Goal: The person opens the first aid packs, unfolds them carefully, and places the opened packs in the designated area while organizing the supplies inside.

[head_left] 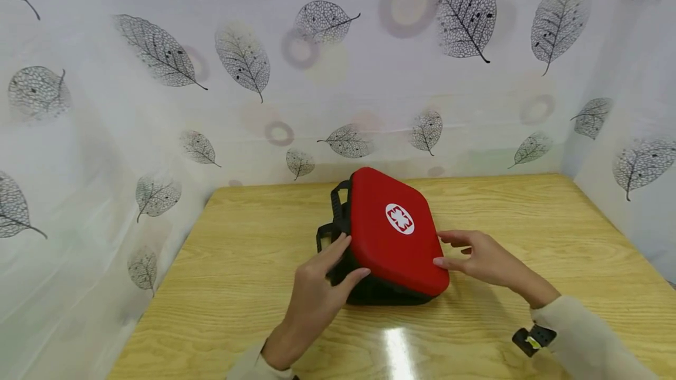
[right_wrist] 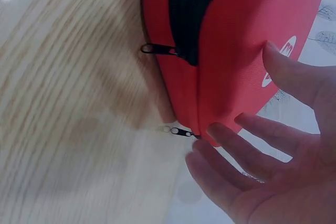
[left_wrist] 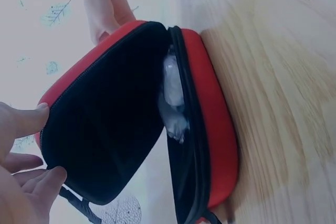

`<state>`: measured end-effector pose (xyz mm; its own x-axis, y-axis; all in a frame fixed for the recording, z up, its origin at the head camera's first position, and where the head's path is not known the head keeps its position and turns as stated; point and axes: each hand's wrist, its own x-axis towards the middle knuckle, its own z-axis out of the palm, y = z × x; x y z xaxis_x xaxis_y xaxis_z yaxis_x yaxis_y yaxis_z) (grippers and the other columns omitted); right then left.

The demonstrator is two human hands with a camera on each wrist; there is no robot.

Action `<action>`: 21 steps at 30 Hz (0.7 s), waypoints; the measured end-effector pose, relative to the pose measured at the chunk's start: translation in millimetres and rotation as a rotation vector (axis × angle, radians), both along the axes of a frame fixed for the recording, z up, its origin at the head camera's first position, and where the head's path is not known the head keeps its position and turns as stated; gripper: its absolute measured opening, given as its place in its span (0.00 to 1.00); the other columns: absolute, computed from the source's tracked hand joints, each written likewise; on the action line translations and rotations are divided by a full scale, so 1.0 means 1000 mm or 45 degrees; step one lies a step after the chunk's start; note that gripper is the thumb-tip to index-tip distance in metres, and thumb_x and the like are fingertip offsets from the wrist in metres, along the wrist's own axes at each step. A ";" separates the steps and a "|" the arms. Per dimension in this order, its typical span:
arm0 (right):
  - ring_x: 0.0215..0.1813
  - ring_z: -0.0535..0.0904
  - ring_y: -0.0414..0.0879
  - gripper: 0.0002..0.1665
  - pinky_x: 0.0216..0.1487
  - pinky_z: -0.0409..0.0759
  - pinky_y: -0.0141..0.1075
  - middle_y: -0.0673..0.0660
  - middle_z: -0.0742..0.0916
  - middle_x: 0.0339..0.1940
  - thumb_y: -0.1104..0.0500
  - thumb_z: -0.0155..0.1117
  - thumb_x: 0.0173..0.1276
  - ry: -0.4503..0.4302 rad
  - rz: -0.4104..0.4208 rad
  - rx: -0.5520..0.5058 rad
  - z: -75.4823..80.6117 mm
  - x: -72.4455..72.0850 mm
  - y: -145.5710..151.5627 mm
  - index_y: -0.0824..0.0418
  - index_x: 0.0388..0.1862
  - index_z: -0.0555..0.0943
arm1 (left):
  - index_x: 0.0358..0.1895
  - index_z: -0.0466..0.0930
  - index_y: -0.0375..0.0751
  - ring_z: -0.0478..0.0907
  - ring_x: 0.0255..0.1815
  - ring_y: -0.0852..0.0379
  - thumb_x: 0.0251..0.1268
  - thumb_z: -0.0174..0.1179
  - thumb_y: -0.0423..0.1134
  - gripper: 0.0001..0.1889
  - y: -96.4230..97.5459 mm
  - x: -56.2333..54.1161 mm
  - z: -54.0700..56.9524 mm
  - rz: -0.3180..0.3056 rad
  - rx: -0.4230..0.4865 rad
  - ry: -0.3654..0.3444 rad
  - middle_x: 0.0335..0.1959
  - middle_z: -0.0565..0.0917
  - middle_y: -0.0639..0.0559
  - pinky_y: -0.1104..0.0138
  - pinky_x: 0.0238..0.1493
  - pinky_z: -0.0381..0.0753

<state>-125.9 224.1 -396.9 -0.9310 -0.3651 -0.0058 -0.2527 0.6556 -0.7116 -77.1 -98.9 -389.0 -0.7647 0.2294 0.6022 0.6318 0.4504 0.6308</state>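
The red case (head_left: 388, 251) sits on the desk (head_left: 253, 245), between the two hands, its base flat and its lid (left_wrist: 105, 119) tilted up, so the black interior and some clear-wrapped contents (left_wrist: 173, 87) show through the gap. The left hand (head_left: 317, 292) grips the lid's rim at the handle side, thumb and fingers apart across a corner; that edge lies opposite the joined side, which probably makes it the easiest to lift by. The right hand (head_left: 486, 260) has its fingers spread and loosely bent at the joined side, perhaps to steady the case; whether it presses is unclear. A zipper pull (right_wrist: 157, 49) hangs where the opening ends, likely leaving the lid free to swing
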 end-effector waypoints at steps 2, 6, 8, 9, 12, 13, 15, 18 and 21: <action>0.58 0.80 0.66 0.39 0.54 0.82 0.54 0.71 0.81 0.62 0.49 0.74 0.65 -0.009 0.009 -0.014 0.001 0.001 0.000 0.73 0.66 0.75 | 0.65 0.77 0.30 0.77 0.65 0.50 0.54 0.77 0.36 0.34 0.003 0.000 0.001 -0.027 0.039 0.000 0.65 0.78 0.40 0.63 0.57 0.79; 0.57 0.80 0.66 0.38 0.53 0.83 0.53 0.70 0.81 0.62 0.50 0.74 0.66 0.025 -0.002 -0.028 0.007 0.003 -0.001 0.73 0.65 0.76 | 0.66 0.76 0.31 0.76 0.66 0.50 0.56 0.76 0.34 0.34 0.008 0.000 0.003 -0.077 0.087 -0.015 0.67 0.77 0.42 0.65 0.56 0.79; 0.57 0.80 0.66 0.37 0.53 0.83 0.53 0.69 0.82 0.61 0.50 0.74 0.66 0.076 -0.018 -0.030 0.013 0.005 -0.002 0.73 0.65 0.76 | 0.67 0.75 0.31 0.76 0.67 0.49 0.57 0.75 0.34 0.33 0.011 0.000 0.004 -0.097 0.100 -0.019 0.67 0.77 0.42 0.65 0.56 0.79; 0.57 0.81 0.66 0.36 0.53 0.83 0.53 0.68 0.82 0.61 0.50 0.74 0.66 0.100 -0.027 -0.034 0.017 0.007 -0.003 0.72 0.65 0.77 | 0.67 0.75 0.31 0.76 0.67 0.49 0.57 0.75 0.34 0.33 0.012 0.000 0.005 -0.107 0.105 -0.022 0.68 0.76 0.42 0.65 0.56 0.79; 0.56 0.82 0.64 0.34 0.53 0.83 0.54 0.67 0.83 0.61 0.50 0.72 0.68 0.167 -0.035 -0.058 0.029 0.012 -0.009 0.70 0.65 0.78 | 0.69 0.74 0.32 0.74 0.68 0.50 0.59 0.74 0.35 0.34 0.016 0.000 0.007 -0.135 0.120 -0.040 0.69 0.75 0.43 0.64 0.58 0.78; 0.56 0.82 0.63 0.33 0.53 0.83 0.53 0.66 0.83 0.61 0.50 0.72 0.68 0.187 -0.031 -0.067 0.034 0.014 -0.012 0.69 0.65 0.78 | 0.69 0.74 0.32 0.74 0.69 0.50 0.59 0.74 0.35 0.34 0.017 0.000 0.008 -0.141 0.125 -0.044 0.69 0.75 0.43 0.64 0.58 0.78; 0.54 0.84 0.60 0.32 0.51 0.84 0.50 0.65 0.83 0.61 0.50 0.72 0.69 0.224 -0.023 -0.092 0.043 0.019 -0.019 0.68 0.64 0.79 | 0.70 0.73 0.33 0.73 0.69 0.51 0.59 0.74 0.35 0.34 0.020 0.000 0.009 -0.156 0.130 -0.049 0.70 0.75 0.44 0.64 0.59 0.77; 0.49 0.86 0.55 0.29 0.46 0.86 0.44 0.64 0.85 0.58 0.53 0.73 0.68 0.289 -0.016 -0.129 0.056 0.027 -0.029 0.67 0.63 0.81 | 0.70 0.72 0.33 0.72 0.70 0.52 0.60 0.73 0.36 0.35 0.024 -0.001 0.011 -0.174 0.127 -0.049 0.70 0.74 0.45 0.63 0.60 0.77; 0.44 0.87 0.49 0.26 0.43 0.87 0.41 0.62 0.88 0.53 0.57 0.75 0.66 0.384 -0.003 -0.160 0.066 0.033 -0.040 0.67 0.59 0.83 | 0.71 0.72 0.34 0.71 0.71 0.53 0.60 0.73 0.37 0.35 0.028 -0.001 0.013 -0.191 0.110 -0.038 0.71 0.73 0.46 0.63 0.62 0.75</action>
<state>-92.8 183.8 -330.7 -0.8847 -0.3432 0.3156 -0.4631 0.5684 -0.6801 -78.1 -70.7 -376.4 -0.7435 0.2902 0.6025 0.6684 0.2959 0.6824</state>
